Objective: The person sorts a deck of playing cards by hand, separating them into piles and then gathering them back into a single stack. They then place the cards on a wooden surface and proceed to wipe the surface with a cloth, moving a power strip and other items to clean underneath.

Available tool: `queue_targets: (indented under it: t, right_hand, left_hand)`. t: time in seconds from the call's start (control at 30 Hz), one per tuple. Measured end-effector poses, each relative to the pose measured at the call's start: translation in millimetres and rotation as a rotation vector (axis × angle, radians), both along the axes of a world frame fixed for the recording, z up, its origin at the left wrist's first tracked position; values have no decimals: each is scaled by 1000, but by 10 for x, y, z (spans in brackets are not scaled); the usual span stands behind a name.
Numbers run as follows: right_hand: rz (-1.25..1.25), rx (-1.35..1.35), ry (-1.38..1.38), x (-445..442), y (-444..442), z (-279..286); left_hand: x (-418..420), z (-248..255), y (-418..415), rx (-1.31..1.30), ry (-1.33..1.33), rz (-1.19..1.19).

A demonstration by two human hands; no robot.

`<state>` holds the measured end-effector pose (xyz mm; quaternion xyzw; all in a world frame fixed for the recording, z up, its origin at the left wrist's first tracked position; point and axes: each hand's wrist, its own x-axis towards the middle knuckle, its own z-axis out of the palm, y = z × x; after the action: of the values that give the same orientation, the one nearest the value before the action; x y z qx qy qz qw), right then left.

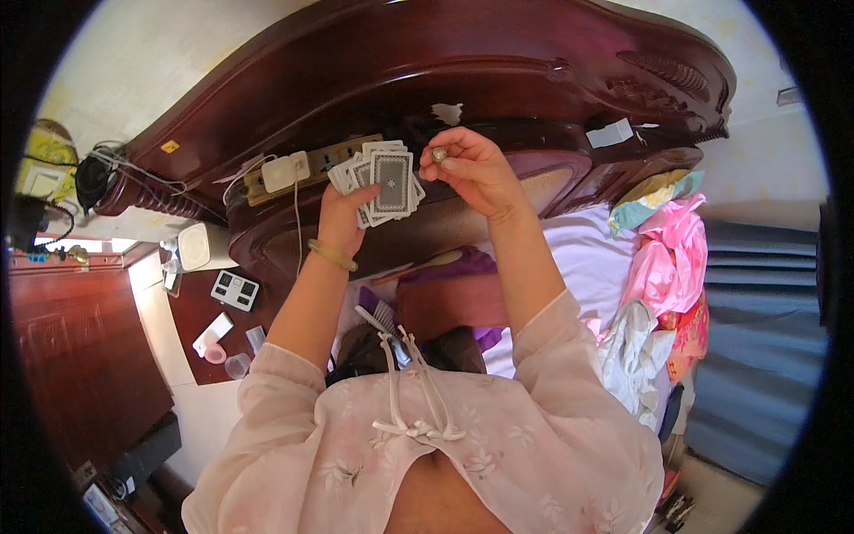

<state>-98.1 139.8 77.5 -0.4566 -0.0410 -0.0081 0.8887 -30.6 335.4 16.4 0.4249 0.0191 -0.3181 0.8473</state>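
My left hand (345, 217) grips a loosely fanned stack of playing cards (391, 183). The cards show grey patterned backs with white borders, and my thumb presses on the top one. A pale green bangle (332, 255) circles that wrist. Just right of the cards, my right hand (470, 170) is raised with its fingers curled. Between its thumb and fingertips sits a small, round, shiny object (438, 154), too small to identify. The two hands are apart, both in front of a dark wooden headboard (373, 87).
A power strip (327, 157) with a white charger (285, 171) rests along the headboard, left of the cards. Bedside furniture (193, 327) at left carries a white canister (194, 246) and small items. Pink plastic bags (667, 260) lie on the bed (587, 253) at right.
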Motion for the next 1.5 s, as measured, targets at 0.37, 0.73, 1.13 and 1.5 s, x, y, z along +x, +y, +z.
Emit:
queue_targets:
  t: [0.37,0.73,1.13,1.5]
  right_hand:
    - [41,-242,45,163,621,311]
    - [115,-369,49,332,1079,428]
    - [198,-431,124,497,1478,272]
    - [228,-640,108,621,1903,25]
  left_hand:
    - [-248,221,724,-94,-7,88]
    - [-282,359,1146,-157,-38,158]
    - [-280,240,1528,-152,-45,251]
    - [-309,106,1870,-105,17,365]
